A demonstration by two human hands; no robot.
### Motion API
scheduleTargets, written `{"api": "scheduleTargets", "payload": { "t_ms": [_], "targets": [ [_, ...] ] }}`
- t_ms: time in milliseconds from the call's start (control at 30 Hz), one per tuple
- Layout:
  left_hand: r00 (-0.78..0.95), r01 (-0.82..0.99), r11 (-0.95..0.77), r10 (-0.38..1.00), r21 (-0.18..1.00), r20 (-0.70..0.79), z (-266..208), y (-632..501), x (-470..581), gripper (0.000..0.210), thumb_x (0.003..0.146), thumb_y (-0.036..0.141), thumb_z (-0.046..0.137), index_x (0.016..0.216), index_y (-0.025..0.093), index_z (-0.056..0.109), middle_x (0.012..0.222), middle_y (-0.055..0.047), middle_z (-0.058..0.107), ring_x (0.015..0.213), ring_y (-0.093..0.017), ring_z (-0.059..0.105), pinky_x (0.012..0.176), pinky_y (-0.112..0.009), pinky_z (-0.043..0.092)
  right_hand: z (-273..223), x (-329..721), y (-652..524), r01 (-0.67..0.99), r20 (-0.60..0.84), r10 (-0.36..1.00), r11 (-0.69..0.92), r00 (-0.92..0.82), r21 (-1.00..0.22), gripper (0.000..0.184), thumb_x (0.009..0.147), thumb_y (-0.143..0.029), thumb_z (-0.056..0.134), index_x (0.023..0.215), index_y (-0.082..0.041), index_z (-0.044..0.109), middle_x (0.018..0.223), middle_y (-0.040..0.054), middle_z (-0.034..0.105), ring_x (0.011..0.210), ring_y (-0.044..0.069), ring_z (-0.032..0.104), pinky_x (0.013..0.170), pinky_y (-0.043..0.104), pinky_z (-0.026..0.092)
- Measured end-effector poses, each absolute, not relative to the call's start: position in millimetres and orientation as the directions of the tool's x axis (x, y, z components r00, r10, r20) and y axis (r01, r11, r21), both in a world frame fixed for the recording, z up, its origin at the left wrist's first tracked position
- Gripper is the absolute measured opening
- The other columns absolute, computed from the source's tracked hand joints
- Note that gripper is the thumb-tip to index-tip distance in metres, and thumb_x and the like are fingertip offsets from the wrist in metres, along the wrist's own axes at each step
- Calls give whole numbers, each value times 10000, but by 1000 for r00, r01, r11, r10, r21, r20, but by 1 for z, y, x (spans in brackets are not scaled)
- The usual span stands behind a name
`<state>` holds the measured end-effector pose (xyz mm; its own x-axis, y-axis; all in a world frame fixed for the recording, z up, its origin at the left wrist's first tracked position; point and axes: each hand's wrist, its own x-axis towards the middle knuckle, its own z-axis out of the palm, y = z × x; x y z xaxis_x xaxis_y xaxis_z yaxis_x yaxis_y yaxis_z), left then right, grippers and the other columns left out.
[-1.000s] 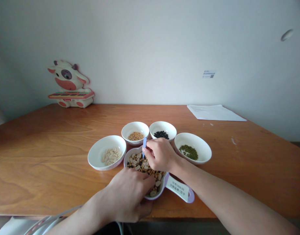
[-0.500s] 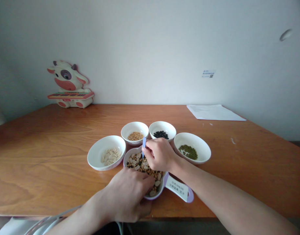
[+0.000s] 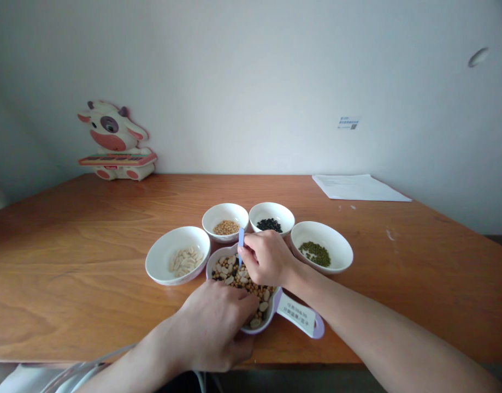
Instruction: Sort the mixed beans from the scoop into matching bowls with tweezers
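Note:
My right hand [image 3: 271,256] pinches a slim lavender plastic tool [image 3: 241,238], upright, its lower tip among mixed peanuts and beans [image 3: 230,267]. I cannot tell whether it has one prong or two. The mix lies in a white, lavender-rimmed bowl [image 3: 270,316] with a labelled handle [image 3: 297,315] pointing right. My left hand [image 3: 213,322] is closed over the bowl's near-left rim, fingers reaching inside and thumb outside; its fingertips are hidden. Around the far side stand white bowls of peanut halves [image 3: 186,262], yellow beans [image 3: 226,227], black beans [image 3: 269,224] and green beans [image 3: 315,254].
A cow-shaped toy keyboard [image 3: 117,142] stands at the back left of the wooden table [image 3: 70,262]. Papers [image 3: 359,187] lie at the back right against the wall. Cables [image 3: 90,363] hang by the front edge at the left.

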<state>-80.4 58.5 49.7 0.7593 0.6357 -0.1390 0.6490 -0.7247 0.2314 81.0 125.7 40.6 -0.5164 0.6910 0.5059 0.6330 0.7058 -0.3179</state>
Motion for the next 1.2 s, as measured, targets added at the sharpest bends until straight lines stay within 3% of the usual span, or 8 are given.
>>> {"api": "scheduleTargets", "payload": {
  "t_ms": [600, 800, 1200],
  "targets": [
    [753, 652, -713, 649, 256, -109, 51, 59, -81, 140, 687, 241, 627, 737, 209, 501, 788, -4, 664, 668, -198, 605, 579, -310, 415, 40, 82, 124, 629, 561, 697, 690, -446, -358, 274, 842, -223, 483, 577, -160, 514, 505, 8, 508, 485, 110, 437, 518, 265, 286],
    [756, 650, -718, 645, 251, -111, 51, 59, -81, 138, 698, 235, 629, 795, 210, 535, 841, -18, 681, 755, -222, 638, 651, -327, 456, 40, 82, 124, 651, 497, 721, 675, -482, -348, 239, 813, -210, 523, 580, -159, 540, 496, 6, 521, 482, 114, 459, 514, 262, 290],
    [765, 636, -723, 636, 271, -101, 51, 59, -81, 135, 674, 212, 602, 772, 208, 509, 812, -15, 672, 704, -204, 626, 605, -309, 437, 42, 82, 123, 626, 518, 713, 685, -472, -373, 250, 817, -213, 498, 576, -157, 530, 489, 5, 505, 465, 107, 436, 499, 257, 279]
  ]
}}
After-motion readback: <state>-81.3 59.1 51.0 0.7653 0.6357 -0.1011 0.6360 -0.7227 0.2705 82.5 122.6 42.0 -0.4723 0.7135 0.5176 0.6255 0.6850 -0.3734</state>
